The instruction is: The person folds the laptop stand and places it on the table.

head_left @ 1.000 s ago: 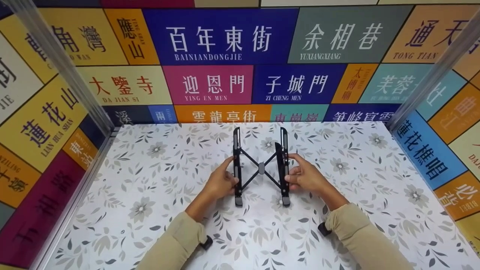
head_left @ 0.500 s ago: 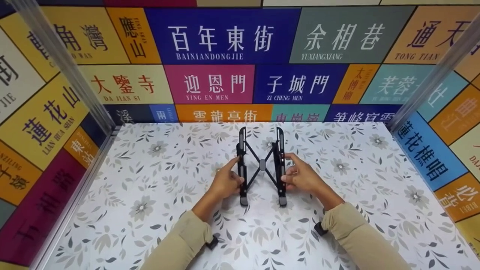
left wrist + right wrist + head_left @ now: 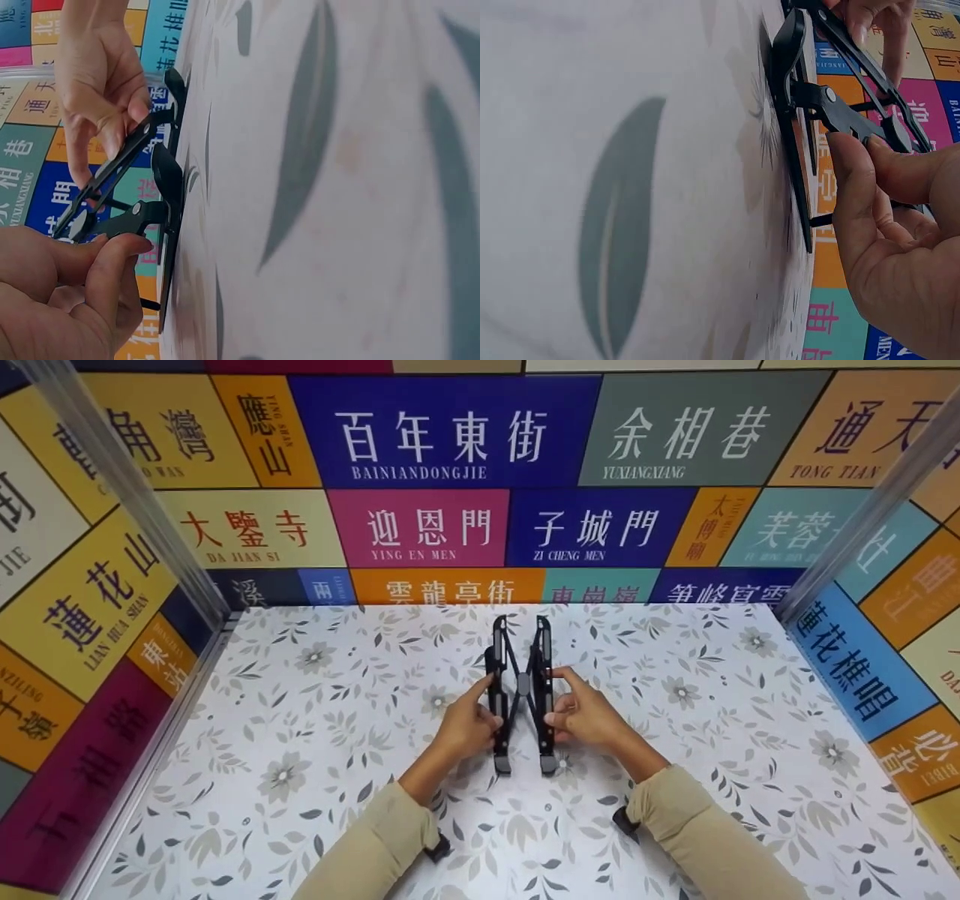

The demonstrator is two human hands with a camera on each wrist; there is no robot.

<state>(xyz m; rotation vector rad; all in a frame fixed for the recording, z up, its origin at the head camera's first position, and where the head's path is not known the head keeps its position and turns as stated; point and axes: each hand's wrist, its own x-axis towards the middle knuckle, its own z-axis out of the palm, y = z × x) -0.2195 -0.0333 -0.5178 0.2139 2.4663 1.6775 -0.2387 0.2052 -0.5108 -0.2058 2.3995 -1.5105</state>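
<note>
Hands [image 3: 466,726] [image 3: 591,718] pinching opposite sides of black X-braced stand [image 3: 523,684], floral tabletop [image 3: 322,735] beneath, some finger contact unclear

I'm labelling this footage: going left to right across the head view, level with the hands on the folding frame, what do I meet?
Bare left hand → left black slotted rail → grey oval hub → right black slotted rail → bare right hand.

The head view looks forward and down; both wrist views, tipped sideways, low and close, share the stand [image 3: 523,684].
</note>
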